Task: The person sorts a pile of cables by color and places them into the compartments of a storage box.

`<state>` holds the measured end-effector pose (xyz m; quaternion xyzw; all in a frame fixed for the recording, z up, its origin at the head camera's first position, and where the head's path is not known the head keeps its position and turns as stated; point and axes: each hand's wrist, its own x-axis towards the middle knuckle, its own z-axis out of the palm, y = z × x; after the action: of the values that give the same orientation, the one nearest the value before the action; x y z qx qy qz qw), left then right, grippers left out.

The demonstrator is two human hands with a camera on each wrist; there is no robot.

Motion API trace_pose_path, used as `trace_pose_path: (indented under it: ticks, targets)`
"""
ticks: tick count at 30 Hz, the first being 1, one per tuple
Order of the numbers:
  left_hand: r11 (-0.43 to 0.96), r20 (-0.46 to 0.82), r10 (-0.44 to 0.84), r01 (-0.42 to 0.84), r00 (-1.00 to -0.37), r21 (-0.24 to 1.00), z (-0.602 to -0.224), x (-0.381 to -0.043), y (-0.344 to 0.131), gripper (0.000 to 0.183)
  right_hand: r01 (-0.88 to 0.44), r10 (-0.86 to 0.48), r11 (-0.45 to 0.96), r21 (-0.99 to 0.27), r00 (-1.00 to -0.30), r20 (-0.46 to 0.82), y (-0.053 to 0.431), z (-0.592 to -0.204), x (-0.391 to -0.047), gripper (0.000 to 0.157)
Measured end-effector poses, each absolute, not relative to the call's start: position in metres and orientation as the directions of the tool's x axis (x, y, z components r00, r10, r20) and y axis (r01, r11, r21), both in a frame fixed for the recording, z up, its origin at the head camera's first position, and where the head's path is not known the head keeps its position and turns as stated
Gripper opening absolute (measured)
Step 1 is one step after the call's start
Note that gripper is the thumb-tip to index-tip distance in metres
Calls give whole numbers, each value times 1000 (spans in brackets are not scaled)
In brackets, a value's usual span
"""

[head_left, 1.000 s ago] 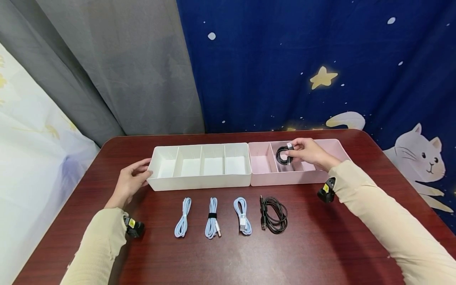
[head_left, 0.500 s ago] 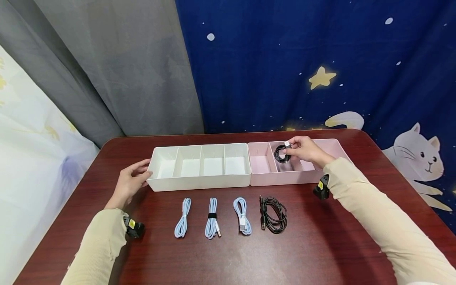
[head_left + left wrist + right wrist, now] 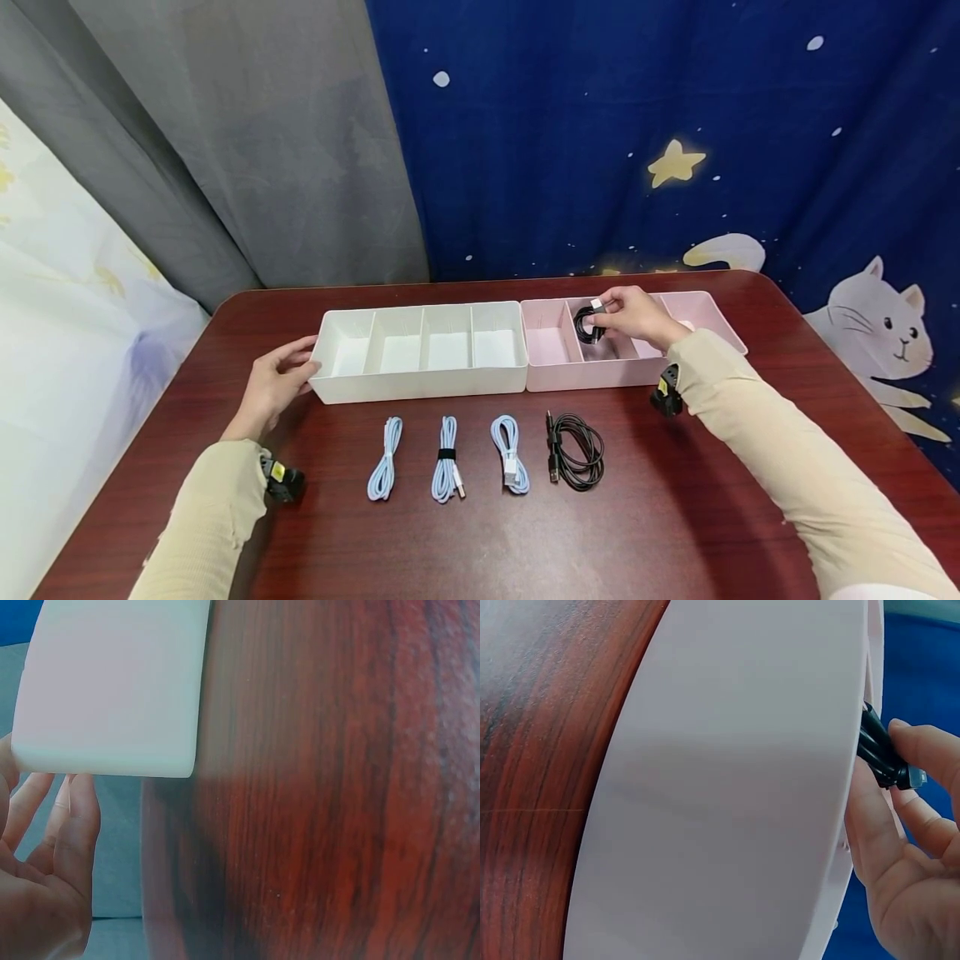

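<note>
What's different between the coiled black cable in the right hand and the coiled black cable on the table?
The held cable looks wound into a smaller loop; the resting cable forms a wider one. The right hand pinches the held cable at the pink plastic tray; the resting cable lies flat, unheld. Both are black and coiled.

The table (image 3: 480, 550) looked like varnished wood — streaky-grained, with a soft gloss. The white tray (image 3: 420, 387) and pink tray (image 3: 585, 379) seemed smooth, fairly matt plastic, while the held black cable (image 3: 881, 754) had a shiny plastic coat. The grey curtain (image 3: 262, 142) and blue curtain (image 3: 540, 150) were matt cloth.
</note>
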<state>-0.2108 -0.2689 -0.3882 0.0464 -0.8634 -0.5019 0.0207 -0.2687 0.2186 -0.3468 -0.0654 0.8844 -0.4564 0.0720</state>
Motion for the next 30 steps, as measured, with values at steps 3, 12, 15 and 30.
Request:
trace_pose_path:
  ticks: [3,12,15,30]
  targets:
    - [488,-13,-102,-61,-995,871,-388,-211,-269,51,-37,-175,577,-816,-981,-78,217,-346,-270,32]
    - [477,-20,-103,-67,-995,876,-388,-212,-268,51,-6,-150,559,-829,-984,-94,213,-349,-275,34]
    - [476,-21,-102,-67,-995,877,-388,-211,-268,51,5,-138,548,-836,-986,-96,212,-351,-276,34]
    - [481,-28,-108,-77,-994,873,-387,-210,-268,53,16,-87,571,-821,-993,-79,204,-355,-275,37]
